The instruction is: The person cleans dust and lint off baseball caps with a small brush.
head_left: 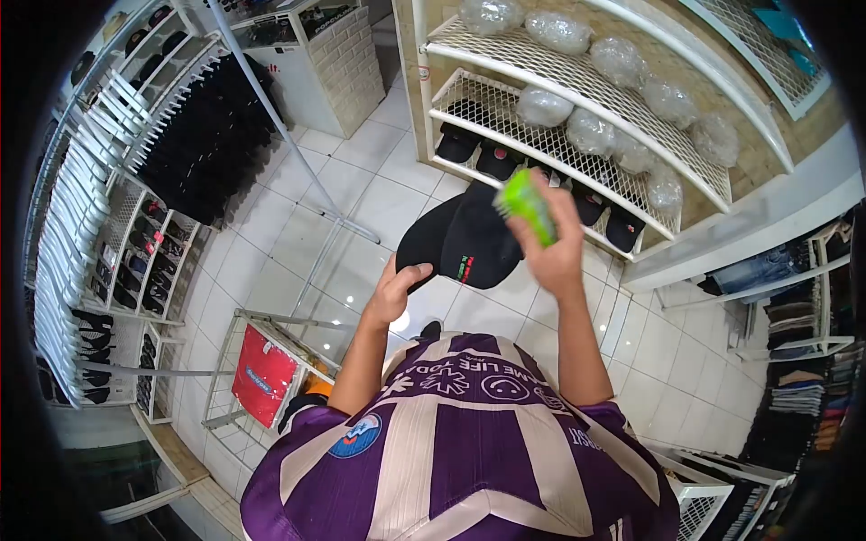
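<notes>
A black baseball cap (469, 230) with small red and green lettering is held out in front of my chest. My left hand (394, 290) grips it by the brim, thumb on top and the other fingers hidden beneath. In my right hand (557, 248) is a bright green brush (526, 204), somewhat blurred, its bristles facing the cap. The fingers are closed around its back, and it overlaps the cap's right side in this view.
White mesh shelves (577, 81) ahead carry plastic-wrapped bundles (618, 61), with more black caps (498, 160) underneath. Black garments (203, 135) and white hangers (68, 270) line the left. A low rack with a red packet (262, 374) stands by my left elbow. Folded clothes (796, 397) are at right.
</notes>
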The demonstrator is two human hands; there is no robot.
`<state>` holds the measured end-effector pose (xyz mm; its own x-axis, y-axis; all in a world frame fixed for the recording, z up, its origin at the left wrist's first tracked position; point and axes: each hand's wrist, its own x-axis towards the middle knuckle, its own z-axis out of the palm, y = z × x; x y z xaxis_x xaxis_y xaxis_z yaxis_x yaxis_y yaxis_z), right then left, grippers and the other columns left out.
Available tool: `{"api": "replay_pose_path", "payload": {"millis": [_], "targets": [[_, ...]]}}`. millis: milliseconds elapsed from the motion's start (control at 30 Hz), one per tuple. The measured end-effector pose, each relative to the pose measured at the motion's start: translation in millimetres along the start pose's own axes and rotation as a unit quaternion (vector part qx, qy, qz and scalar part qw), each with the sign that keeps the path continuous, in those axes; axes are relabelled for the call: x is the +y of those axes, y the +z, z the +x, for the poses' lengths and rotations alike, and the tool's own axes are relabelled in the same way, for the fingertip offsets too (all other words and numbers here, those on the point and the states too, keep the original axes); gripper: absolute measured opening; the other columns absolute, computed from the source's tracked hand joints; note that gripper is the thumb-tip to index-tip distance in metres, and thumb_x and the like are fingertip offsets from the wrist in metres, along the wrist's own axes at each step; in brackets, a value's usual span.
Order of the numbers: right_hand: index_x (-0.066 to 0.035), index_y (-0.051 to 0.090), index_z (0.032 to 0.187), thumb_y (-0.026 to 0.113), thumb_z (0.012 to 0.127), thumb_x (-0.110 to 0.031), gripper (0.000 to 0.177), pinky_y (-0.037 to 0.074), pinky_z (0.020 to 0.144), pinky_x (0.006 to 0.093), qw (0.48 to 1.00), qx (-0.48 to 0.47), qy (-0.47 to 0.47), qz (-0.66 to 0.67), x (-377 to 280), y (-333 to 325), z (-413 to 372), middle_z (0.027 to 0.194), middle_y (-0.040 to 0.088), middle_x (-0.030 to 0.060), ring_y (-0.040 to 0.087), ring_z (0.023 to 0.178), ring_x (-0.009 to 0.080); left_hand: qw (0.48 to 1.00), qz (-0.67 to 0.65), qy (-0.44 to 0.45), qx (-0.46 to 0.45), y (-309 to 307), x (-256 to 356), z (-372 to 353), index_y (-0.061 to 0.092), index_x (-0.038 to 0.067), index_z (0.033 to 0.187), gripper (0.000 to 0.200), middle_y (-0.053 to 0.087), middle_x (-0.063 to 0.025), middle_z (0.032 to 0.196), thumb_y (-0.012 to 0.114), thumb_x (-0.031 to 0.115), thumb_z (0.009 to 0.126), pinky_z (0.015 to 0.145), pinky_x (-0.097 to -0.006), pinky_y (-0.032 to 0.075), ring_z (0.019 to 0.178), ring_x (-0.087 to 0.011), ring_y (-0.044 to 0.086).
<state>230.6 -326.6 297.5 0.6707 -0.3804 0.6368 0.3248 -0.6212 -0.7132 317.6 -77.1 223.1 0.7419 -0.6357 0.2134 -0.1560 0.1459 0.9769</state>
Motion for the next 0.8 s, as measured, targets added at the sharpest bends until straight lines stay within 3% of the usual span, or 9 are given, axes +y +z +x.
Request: {"api": "replay_pose_path", "payload": {"millis": [67,133,200,333,433,533,633,733,800], "targets": [[-0.004,0.062,0.136,0.084,0.080,-0.014,0.062,0.047,0.096,0.0360,0.992,-0.122,-0.017,-0.017,-5.7,9.6,-7.4,0.114,0.065,0.0156,0.063,0.103,0.0291,0.998,-0.054,-0.004,-0.024,1.9,5.9,2.4,0.057,-0.008,0.128,0.045,0.064,-0.0111,0.124,0.057,0.013,0.088,0.104,-0.0320,0.041,0.117,-0.0204,0.056],[-0.004,0.062,0.135,0.084,0.080,-0.015,0.060,0.047,0.097,0.0366,0.990,-0.092,0.111,0.003,33.6,18.9,-9.0,0.113,0.065,0.0160,0.063,0.105,0.0300,0.996,-0.073,-0.037,-0.042,-2.1,17.3,7.6,0.057,-0.008,0.128,0.045,0.064,-0.0108,0.123,0.056,0.014,0.089,0.103,-0.0319,0.041,0.115,-0.0201,0.057],[-0.002,0.062,0.134,0.081,0.083,-0.014,0.056,0.047,0.097,0.0359,0.988,0.000,0.092,-0.122,60.9,12.2,-8.8,0.114,0.066,0.0169,0.064,0.108,0.0281,0.993,-0.090,-0.061,-0.051,-4.1,29.1,10.9,0.057,-0.008,0.128,0.045,0.064,-0.0105,0.122,0.056,0.015,0.089,0.102,-0.0317,0.042,0.114,-0.0198,0.057],[-0.002,0.061,0.134,0.081,0.084,-0.010,0.054,0.047,0.098,0.0342,0.988,-0.008,0.084,0.131,16.1,13.0,3.0,0.119,0.065,0.0154,0.063,0.112,0.0238,0.989,-0.109,-0.093,0.044,-7.9,22.0,8.6,0.058,-0.007,0.128,0.045,0.066,-0.0095,0.119,0.057,0.017,0.090,0.100,-0.0312,0.043,0.110,-0.0189,0.058],[-0.005,0.062,0.134,0.084,0.080,-0.014,0.060,0.045,0.101,0.0353,0.982,-0.174,0.069,0.020,2.4,27.5,2.2,0.119,0.065,0.0143,0.062,0.113,0.0268,0.989,-0.112,-0.094,0.026,-10.4,13.5,11.3,0.058,-0.006,0.130,0.047,0.065,-0.0101,0.122,0.060,0.018,0.090,0.101,-0.0317,0.044,0.112,-0.0189,0.058],[-0.004,0.062,0.134,0.082,0.082,-0.013,0.056,0.046,0.100,0.0341,0.986,-0.056,0.123,-0.100,72.8,34.2,-4.6,0.120,0.066,0.0156,0.062,0.114,0.0267,0.990,-0.120,-0.067,0.012,-13.0,35.0,8.6,0.057,-0.006,0.132,0.048,0.064,-0.0098,0.125,0.060,0.018,0.091,0.103,-0.0318,0.042,0.114,-0.0186,0.057],[0.003,0.055,0.138,0.074,0.090,-0.014,0.055,0.045,0.104,0.0322,0.958,-0.052,0.201,0.200,73.1,10.9,3.4,0.130,0.064,0.0139,0.061,0.118,0.0208,0.994,-0.109,-0.004,0.009,-21.6,38.1,13.5,0.056,-0.007,0.133,0.048,0.063,-0.0102,0.127,0.058,0.019,0.092,0.106,-0.0322,0.040,0.119,-0.0199,0.056],[0.007,0.049,0.142,0.074,0.089,-0.027,0.068,0.045,0.105,0.0326,0.906,-0.117,0.183,0.364,68.5,0.8,4.0,0.133,0.062,0.0146,0.062,0.120,0.0209,0.976,-0.185,-0.108,0.048,-30.7,13.7,8.3,0.053,-0.007,0.136,0.047,0.062,-0.0119,0.132,0.053,0.019,0.096,0.109,-0.0339,0.038,0.125,-0.0236,0.055],[0.007,0.052,0.141,0.075,0.087,-0.024,0.066,0.039,0.110,0.0331,0.825,-0.211,0.214,0.478,70.6,4.7,3.7,0.136,0.060,0.0157,0.058,0.125,0.0217,0.996,-0.061,0.033,0.056,-24.2,-0.2,4.1,0.054,-0.006,0.136,0.047,0.062,-0.0120,0.132,0.052,0.019,0.096,0.108,-0.0349,0.040,0.124,-0.0235,0.056]]}}
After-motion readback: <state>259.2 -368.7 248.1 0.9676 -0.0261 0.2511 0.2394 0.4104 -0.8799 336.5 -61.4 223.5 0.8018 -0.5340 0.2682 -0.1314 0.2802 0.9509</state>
